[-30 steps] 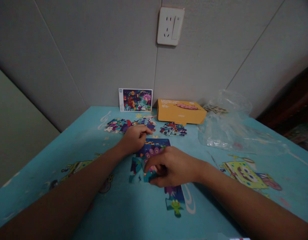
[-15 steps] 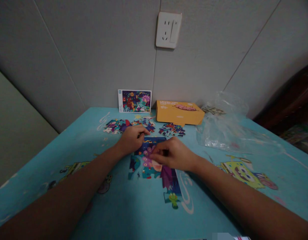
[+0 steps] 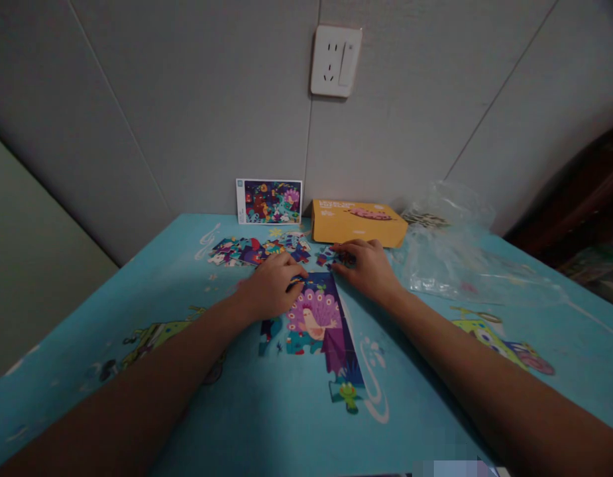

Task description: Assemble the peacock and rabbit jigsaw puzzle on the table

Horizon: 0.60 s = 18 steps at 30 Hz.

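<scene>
A partly joined jigsaw puzzle (image 3: 313, 318) lies in front of me, showing a pink peacock, with a strip running down to a green frog piece (image 3: 348, 394). My left hand (image 3: 272, 285) rests at its upper left edge, fingers bent and apart from the thumb, with nothing visible in them. A dark teal puzzle section (image 3: 270, 334) sits below that hand, partly covered by it. My right hand (image 3: 370, 270) reaches over the right pile of loose puzzle pieces (image 3: 323, 256), thumb and fingers apart. Its fingers hide much of that pile.
A larger heap of loose pieces (image 3: 234, 252) lies at the left back. Against the wall stand a picture card (image 3: 270, 202) and a yellow box (image 3: 358, 224). To their right is a clear plastic bag (image 3: 445, 262) with pieces inside. The tablecloth (image 3: 226, 404) is blue and printed.
My right hand has moved from the peacock up and right to the loose pieces, uncovering the peacock. My left hand has shifted slightly down and right along the puzzle's edge.
</scene>
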Motion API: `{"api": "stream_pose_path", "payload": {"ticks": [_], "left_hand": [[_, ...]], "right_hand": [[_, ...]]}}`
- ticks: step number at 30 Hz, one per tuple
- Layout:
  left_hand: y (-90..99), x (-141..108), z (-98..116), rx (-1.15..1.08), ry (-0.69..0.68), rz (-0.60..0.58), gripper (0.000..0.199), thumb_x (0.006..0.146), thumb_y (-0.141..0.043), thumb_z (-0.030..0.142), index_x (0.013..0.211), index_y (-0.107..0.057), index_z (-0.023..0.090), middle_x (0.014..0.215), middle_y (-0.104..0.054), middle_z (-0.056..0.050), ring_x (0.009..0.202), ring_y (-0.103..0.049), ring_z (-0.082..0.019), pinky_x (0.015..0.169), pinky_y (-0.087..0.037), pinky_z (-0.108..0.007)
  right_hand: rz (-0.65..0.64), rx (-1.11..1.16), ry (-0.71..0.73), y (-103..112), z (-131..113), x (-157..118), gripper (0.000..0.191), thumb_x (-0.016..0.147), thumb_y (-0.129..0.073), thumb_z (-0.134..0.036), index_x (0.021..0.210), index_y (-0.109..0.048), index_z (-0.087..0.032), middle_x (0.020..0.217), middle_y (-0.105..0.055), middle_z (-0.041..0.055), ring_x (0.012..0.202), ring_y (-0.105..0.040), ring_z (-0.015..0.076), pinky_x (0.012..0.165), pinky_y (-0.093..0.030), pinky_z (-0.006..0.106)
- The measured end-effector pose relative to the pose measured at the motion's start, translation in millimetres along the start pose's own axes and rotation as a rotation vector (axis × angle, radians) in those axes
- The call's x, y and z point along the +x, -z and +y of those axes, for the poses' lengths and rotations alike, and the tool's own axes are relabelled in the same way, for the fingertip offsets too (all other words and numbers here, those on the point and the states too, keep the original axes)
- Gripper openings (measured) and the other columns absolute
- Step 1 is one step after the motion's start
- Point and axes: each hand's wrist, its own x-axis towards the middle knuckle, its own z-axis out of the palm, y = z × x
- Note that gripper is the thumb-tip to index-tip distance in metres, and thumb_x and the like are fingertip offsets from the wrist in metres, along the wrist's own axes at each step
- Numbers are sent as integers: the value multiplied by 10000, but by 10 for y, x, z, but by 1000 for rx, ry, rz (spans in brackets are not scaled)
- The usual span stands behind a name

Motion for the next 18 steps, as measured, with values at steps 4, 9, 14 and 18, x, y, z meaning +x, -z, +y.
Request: {"api": "stream_pose_path", "payload": {"ticks": [4, 9, 14, 18], "left_hand": [[24, 12, 28, -36, 25, -30, 189, 835, -575, 181, 967, -705, 140, 967, -630, -103, 980, -574, -241, 934, -443, -426], [57, 25, 53, -81, 2, -53, 169, 822, -582, 168, 937, -706, 169, 964, -647, -81, 965, -586, -225, 943, -440, -425], [36, 22, 38, -79, 4, -45, 168, 817, -588, 171, 936, -706, 185, 970, -654, -70, 974, -587, -224, 944, -442, -418], [23, 20, 30, -70, -2, -41, 177, 827, -580, 171, 949, -709, 163, 970, -652, -88, 968, -588, -230, 934, -442, -413]], "right_hand": [[13, -15, 4, -25, 28, 14, 343, 805, -635, -348, 1107, -703, -201, 1023, -688, 98, 916, -529, 250, 823, -366, 393], [23, -61, -25, -57, 54, 10, 371, 805, -639, -384, 1123, -701, -203, 1044, -655, 119, 967, -512, 270, 832, -367, 406], [32, -68, -70, -51, 20, 0, 360, 787, -664, -357, 1116, -699, -213, 1067, -629, 119, 1001, -495, 283, 831, -375, 393], [24, -68, -91, -57, 3, -1, 340, 782, -672, -344, 1091, -696, -202, 1060, -619, 124, 1003, -496, 290, 825, -381, 398]]}}
